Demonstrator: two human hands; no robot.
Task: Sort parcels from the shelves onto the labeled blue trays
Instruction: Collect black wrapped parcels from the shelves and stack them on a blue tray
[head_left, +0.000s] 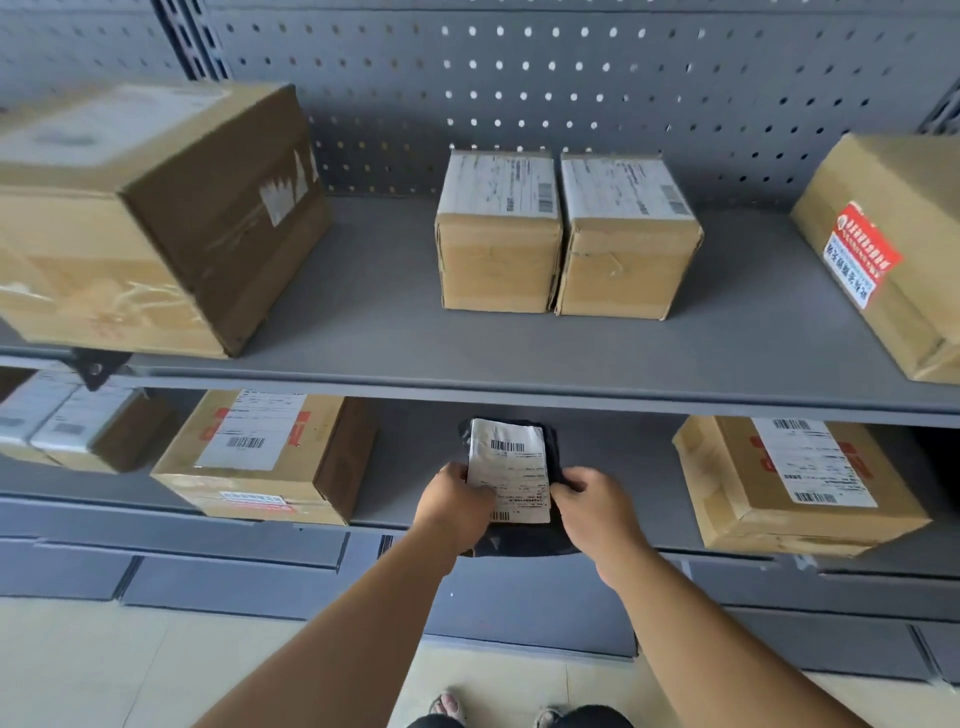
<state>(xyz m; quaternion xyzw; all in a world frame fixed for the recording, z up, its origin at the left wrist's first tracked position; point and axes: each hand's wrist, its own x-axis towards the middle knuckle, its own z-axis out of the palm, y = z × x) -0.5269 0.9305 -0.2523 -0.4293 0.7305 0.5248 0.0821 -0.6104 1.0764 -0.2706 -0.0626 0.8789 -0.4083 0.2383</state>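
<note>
A black soft parcel (511, 457) with a white barcode label lies at the front of the lower shelf (415, 467), its near end hanging over the shelf edge. My left hand (457, 501) grips its left side with the thumb on the label. My right hand (597, 501) grips its right side. No blue tray is in view.
Cardboard boxes stand on the lower shelf at left (265, 457), far left (78, 426) and right (795, 483). The upper shelf (519, 358) carries a big box (145, 218), two small boxes (498, 234) (626, 239) and a box at the right edge (893, 244). A pegboard backs the shelves.
</note>
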